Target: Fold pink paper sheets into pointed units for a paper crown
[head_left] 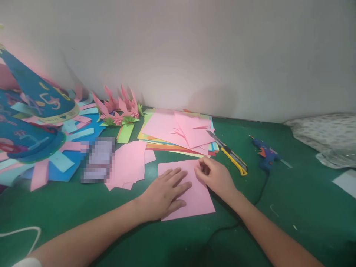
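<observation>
Now | pink sheet [196,202] | under left fingers [182,188] (spread) | right fingers [200,175] at far corner

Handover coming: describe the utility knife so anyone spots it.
On the green table, find the multicolored paper stack by the wall. At its right edge, tip overlapping, lies the utility knife. Its yellow handle distinguishes it from the blue glue gun.

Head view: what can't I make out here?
All in the head view:
Pixelated rectangle: blurred out, its identity unclear.
Pink sheet: partly covered by the left hand.
Right hand: its curled shape hides whether it pinches the pink sheet.
Front blue hat: cut off by the left edge.
White sheet: cut off by the right edge.
</observation>
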{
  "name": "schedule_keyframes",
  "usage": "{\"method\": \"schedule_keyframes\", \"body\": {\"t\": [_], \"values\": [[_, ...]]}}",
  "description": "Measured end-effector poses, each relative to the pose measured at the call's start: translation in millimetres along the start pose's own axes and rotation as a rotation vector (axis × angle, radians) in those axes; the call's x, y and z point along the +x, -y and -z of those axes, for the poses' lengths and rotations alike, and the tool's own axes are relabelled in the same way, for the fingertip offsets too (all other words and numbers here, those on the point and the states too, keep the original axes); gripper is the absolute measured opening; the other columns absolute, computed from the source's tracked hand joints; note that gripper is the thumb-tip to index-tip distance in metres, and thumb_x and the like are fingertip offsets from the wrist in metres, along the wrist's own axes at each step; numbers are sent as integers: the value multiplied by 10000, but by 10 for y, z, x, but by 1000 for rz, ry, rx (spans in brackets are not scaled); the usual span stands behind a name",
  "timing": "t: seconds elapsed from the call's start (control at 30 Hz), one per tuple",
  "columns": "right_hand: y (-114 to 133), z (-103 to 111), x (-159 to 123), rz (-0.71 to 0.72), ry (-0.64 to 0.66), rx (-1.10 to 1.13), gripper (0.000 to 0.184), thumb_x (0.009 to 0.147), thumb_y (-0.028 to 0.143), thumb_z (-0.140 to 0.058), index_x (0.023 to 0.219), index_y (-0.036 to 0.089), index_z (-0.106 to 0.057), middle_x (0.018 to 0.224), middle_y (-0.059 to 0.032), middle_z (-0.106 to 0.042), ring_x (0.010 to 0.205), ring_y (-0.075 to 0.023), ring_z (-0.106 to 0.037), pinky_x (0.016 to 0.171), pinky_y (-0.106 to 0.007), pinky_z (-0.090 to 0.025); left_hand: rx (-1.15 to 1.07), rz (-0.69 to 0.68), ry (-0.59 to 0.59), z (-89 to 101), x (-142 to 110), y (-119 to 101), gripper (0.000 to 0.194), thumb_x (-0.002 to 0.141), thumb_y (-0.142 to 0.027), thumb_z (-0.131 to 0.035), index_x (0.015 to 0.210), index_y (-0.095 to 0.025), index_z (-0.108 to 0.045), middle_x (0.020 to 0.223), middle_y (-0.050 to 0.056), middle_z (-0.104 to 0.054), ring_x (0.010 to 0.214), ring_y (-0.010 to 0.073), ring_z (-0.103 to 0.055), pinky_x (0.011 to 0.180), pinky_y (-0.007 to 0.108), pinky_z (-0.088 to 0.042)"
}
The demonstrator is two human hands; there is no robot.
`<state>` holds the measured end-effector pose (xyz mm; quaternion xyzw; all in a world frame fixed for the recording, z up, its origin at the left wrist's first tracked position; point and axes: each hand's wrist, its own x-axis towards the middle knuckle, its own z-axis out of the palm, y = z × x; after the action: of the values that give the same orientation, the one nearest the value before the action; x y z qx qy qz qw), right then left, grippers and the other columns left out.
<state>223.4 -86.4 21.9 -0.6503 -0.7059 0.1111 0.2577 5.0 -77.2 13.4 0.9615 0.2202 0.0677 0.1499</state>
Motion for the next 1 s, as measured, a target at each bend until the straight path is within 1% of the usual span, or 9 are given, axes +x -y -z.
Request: {"method": "schedule_keyframes", "body": {"t": [0.1,0.2,0.27,0.37,0.5,0.63,0.73,0.83,1.0], "values": [[29,-11,-5,149,-46,64,100,844,234,-499,778,202,-568,724,-20,-612,682,-162,-560,634,-265,-425,-1,-3,25,30,-10,65,495,910,-444,-446,1356,-237,-389,1487,123,-273,1365,312,-257,1092,494,-268],[48,-47,-21,279,-109,108,93,871,202,-506,855,195,-598,819,-44,-643,798,-180,-581,751,-304,-445,-2,-36,25,96,-8,153,495,912,-450,-437,1359,-247,-375,1499,124,-238,1373,308,-236,1099,501,-243],[55,-72,-32,352,-126,107,98,878,185,-512,895,188,-608,849,-51,-653,816,-179,-585,764,-314,-451,-20,-92,22,142,-2,200,469,914,-434,-431,1336,-231,-393,1477,127,-280,1362,297,-261,1099,491,-248],[59,-95,-43,460,-78,81,138,892,168,-491,947,180,-617,888,-62,-663,818,-176,-587,755,-326,-471,-59,-54,-34,165,1,239,455,858,-458,-507,1224,-192,-460,1382,153,-393,1276,314,-382,1042,489,-345],[50,-104,-45,612,1,51,173,901,176,-492,1012,171,-625,965,-79,-669,878,-188,-584,801,-358,-495,-100,-3,-128,117,-5,264,523,782,-494,-591,1113,-126,-421,1306,230,-427,1264,334,-389,1001,488,-407],[39,-117,-36,684,34,25,187,903,173,-495,1021,158,-638,1006,-87,-671,920,-192,-589,822,-371,-512,-98,-12,-137,94,0,284,543,768,-498,-609,1114,-141,-391,1222,208,-488,1301,329,-348,1021,493,-389],[38,-132,-29,738,58,-7,191,898,154,-499,1015,129,-648,1037,-100,-671,942,-201,-581,836,-377,-516,-73,6,-110,109,10,282,551,771,-519,-597,1120,-135,-412,1197,192,-505,1317,328,-322,1039,484,-371],[47,-134,-27,761,80,-34,210,904,151,-484,1030,127,-651,1064,-106,-669,944,-207,-573,824,-388,-523,-54,12,-91,123,16,274,558,773,-536,-586,1122,-123,-446,1199,184,-504,1290,338,-351,1038,482,-369],[69,-103,-23,775,95,-51,239,912,139,-452,1043,127,-652,1062,-107,-668,921,-212,-570,797,-395,-535,-43,3,-105,126,14,270,605,762,-540,-591,1148,-94,-456,1280,209,-447,1242,341,-400,1026,483,-376]]}}
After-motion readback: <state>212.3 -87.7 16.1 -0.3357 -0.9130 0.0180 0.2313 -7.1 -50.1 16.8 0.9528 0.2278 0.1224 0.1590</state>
